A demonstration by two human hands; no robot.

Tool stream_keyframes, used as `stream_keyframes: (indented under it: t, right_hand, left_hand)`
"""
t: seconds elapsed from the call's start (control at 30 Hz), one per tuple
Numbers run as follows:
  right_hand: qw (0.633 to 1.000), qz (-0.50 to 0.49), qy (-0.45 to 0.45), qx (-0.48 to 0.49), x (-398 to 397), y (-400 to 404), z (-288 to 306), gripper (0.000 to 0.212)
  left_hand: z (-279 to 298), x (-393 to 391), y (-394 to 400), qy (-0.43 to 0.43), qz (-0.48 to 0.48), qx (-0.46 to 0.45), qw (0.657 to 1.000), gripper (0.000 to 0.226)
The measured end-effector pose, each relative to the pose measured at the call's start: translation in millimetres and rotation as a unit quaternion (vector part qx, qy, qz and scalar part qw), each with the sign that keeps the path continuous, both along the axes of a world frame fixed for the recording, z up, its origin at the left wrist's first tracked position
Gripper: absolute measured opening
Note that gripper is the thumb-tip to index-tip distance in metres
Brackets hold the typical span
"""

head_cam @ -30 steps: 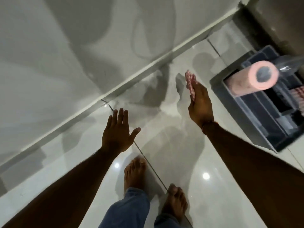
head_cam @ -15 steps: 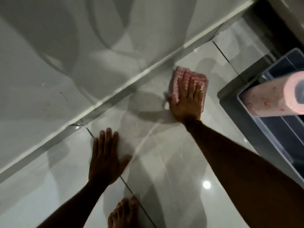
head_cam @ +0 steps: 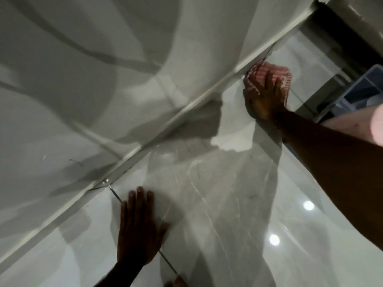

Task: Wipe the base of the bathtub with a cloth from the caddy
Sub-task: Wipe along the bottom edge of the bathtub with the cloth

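Observation:
A pink-and-white checked cloth lies pressed flat on the glossy floor tiles, right against the base strip of the white bathtub. My right hand lies on top of it, palm down, fingers spread over the fabric. Lower down, my left hand rests flat on the tiles with its fingers apart and nothing in it. The tub's side wall fills the upper left, its bottom edge running as a diagonal line from lower left to upper right.
A blue-grey caddy stands at the right edge, with a pink paper roll partly behind my right forearm. A dark gap lies at the top right corner. Toes show at the bottom edge. The tiles are shiny with light reflections.
My right hand has brought the cloth down onto the floor and slid it up to the tub's base edge. My left hand has settled flat on the tiles, and the camera has dropped closer.

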State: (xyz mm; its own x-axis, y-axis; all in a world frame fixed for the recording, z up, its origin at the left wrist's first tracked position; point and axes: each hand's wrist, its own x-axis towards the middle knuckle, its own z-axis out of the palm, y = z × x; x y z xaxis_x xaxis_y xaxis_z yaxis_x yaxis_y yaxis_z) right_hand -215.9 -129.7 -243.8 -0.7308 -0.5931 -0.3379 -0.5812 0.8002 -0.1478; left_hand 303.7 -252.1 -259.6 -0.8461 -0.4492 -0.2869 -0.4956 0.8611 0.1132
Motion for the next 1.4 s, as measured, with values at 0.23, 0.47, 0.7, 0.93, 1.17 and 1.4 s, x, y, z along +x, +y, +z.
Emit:
stream_keyframes:
  t: [0.23, 0.47, 0.7, 0.93, 1.17, 1.4]
  right_hand:
    - [0.990, 0.126, 0.047, -0.046, 120.9, -29.4, -15.3, 0.064]
    - [0.972, 0.203, 0.015, -0.118, 258.8, -59.8, -4.7, 0.056]
    - [0.963, 0.223, -0.039, -0.145, 342.3, -79.1, -1.9, 0.057]
    - [0.988, 0.056, -0.056, -0.132, 356.0, -94.2, 4.5, 0.054]
    - [0.970, 0.198, -0.012, -0.140, 328.2, -71.0, -10.2, 0.053]
    - [0.992, 0.022, 0.008, -0.126, 240.8, -59.8, -12.2, 0.055]
  left_hand:
    - [3.6, -0.7, -1.0, 0.000, 0.013, 0.031, 0.999, 0.094]
    - [6.6, 1.4, -1.0, 0.007, 0.026, 0.046, 0.999, 0.093]
    - [10.8, 11.9, 1.0, 0.007, 0.030, 0.063, 0.998, 0.093]
    - [16.5, 32.7, -11.2, -0.017, 0.017, 0.081, 0.996, 0.090]
    - [12.8, 27.9, -9.7, -0.003, 0.033, 0.065, 0.997, 0.095]
    - [11.5, 2.5, -31.2, 0.020, 0.047, 0.041, 0.998, 0.105]
